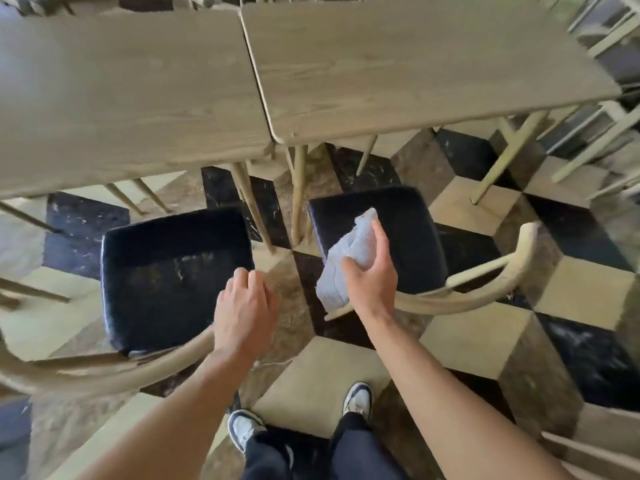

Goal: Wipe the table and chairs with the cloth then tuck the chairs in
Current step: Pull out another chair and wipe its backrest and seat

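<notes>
Checkered marble floor [460, 344], two pale wooden tables [398, 71] at 12 o'clock. Right hand [372, 277] clamps grey folded cloth [346, 265] over right black-cushioned wooden chair [408, 233], likely for wiping; left hand [244, 306], loosely curled, holds nothing above left chair's curved backrest [104, 370].

— What colour are the two benches?
— Pale wood with clear grain, the left bench [114, 95] and the right bench [415, 64] alike.
— And the chairs?
— The left chair [166, 271] and right chair [408, 233] have black seats and pale wooden frames.
— The cloth?
— The cloth [349, 258] is light grey-blue.
— The floor?
— The floor [485, 341] shows cube-patterned tiles in cream, brown and black marble.
</notes>
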Demonstrator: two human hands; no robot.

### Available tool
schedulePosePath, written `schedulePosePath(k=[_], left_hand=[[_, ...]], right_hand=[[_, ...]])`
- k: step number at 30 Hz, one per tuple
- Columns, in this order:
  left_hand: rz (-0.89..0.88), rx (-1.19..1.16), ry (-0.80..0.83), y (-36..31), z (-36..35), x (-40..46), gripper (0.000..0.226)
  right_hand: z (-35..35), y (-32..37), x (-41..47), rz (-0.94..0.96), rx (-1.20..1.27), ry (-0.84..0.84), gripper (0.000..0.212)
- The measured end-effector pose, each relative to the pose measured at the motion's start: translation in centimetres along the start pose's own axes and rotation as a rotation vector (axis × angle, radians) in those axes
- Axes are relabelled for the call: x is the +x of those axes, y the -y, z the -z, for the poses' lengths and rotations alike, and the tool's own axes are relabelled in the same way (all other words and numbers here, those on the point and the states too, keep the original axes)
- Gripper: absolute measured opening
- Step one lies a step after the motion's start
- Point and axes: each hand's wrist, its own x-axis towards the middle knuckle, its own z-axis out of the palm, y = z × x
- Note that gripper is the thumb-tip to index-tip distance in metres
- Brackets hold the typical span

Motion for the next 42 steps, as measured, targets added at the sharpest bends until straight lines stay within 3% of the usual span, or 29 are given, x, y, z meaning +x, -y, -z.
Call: schedulePosePath(k=[2, 4, 7, 12, 17, 19, 23, 26, 30, 35, 42], left_hand=[[0.081, -0.073, 0.038, -3.6, -1.9, 0.0, 0.015], [0.238, -0.169, 0.103, -6.6, -3.5, 0.6, 0.019], [0.399, -0.307, 0.234, -9.9, -4.9, 2.0, 0.028], [0.510, -0.336, 0.344, -12.4, -6.2, 5.3, 0.024], [0.563, -0.400, 0.430, -12.5, -8.6, 7.1, 0.030], [0.558, -0.382, 0.502, -12.3, -9.3, 6.9, 0.028], [0.438, -0.208, 0.466, -13.2, -9.7, 6.7, 0.027], [0.387, -0.123, 0.528, -14.2, -9.5, 7.0, 0.019], [0.327, -0.052, 0.596, -14.6, -9.9, 7.3, 0.025], [0.259, 0.115, 0.649, -15.0, -10.6, 8.1, 0.025], [0.319, 0.159, 0.615, -15.1, -11.7, 8.3, 0.025]], right_hand=[[2.0, -2.1, 1.3, -0.031, -0.044, 0.055, 0.077], [2.9, -4.1, 2.3, -0.021, -0.222, 0.220, 0.072], [2.0, -6.4, 2.5, 0.181, -0.556, 0.381, 0.063], [1.0, -6.6, 4.5, 0.256, -0.843, 0.303, 0.062], [1.2, -7.4, 4.9, 0.433, -0.895, 0.219, 0.068], [2.6, -8.5, 4.7, 0.442, -0.909, 0.228, 0.070], [7.8, -10.4, 3.9, 0.421, -1.004, 0.299, 0.079], [10.7, -11.1, 3.8, 0.384, -1.056, 0.300, 0.084], [8.3, -9.8, 4.0, 0.454, -1.075, 0.346, 0.068], [3.8, -8.4, 3.8, 0.394, -0.848, 0.308, 0.058], [11.8, -12.1, 5.1, 0.522, -0.910, 0.453, 0.066]])
